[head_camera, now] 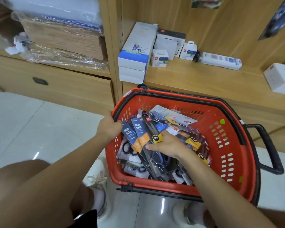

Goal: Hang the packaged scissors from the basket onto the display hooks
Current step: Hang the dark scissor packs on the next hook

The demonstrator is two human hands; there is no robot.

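L hand [109, 125] curls over the rim of red basket [235, 129], prob. to steady it, while R hand [165, 144] lies palm-down on packaged scissors [139, 134] heaped directly beneath it, thumb across one pack, sorting/picking; can't tell if grip is closed.

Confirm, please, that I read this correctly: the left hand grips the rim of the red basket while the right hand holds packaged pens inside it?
No: they are packaged scissors, not pens. The head view shows the left hand gripping the rim of the red basket while the right hand holds them inside it.
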